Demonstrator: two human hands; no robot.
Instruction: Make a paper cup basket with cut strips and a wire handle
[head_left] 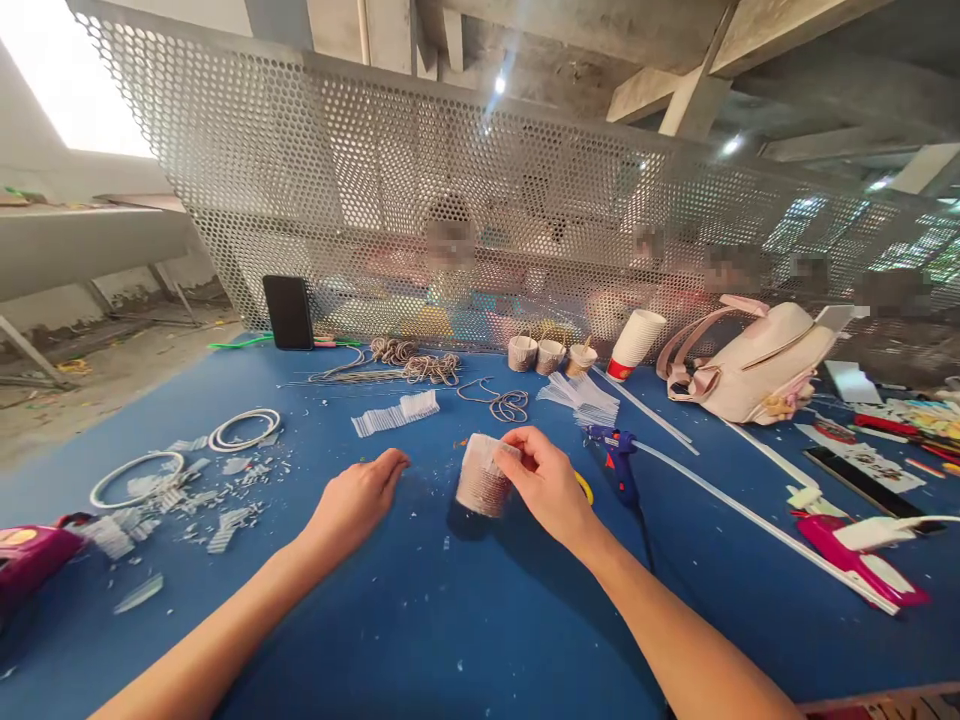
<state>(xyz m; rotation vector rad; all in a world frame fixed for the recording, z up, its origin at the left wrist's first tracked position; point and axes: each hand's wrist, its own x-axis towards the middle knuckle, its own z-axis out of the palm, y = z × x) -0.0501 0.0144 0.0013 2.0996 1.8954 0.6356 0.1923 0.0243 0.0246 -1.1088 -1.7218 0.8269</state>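
Ribbed paper cup (484, 478) at table (420, 620) centre, tilted, mouth toward me. Right hand (551, 485) pinches its rim from right. Left hand (356, 500) flat, fingers loosely together, just left of cup, not touching. I read right as nearer.

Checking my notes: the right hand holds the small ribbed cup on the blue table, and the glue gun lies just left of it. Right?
Not quite. In the head view the glue gun lies right of the cup, beyond the right hand holding it on the blue table.
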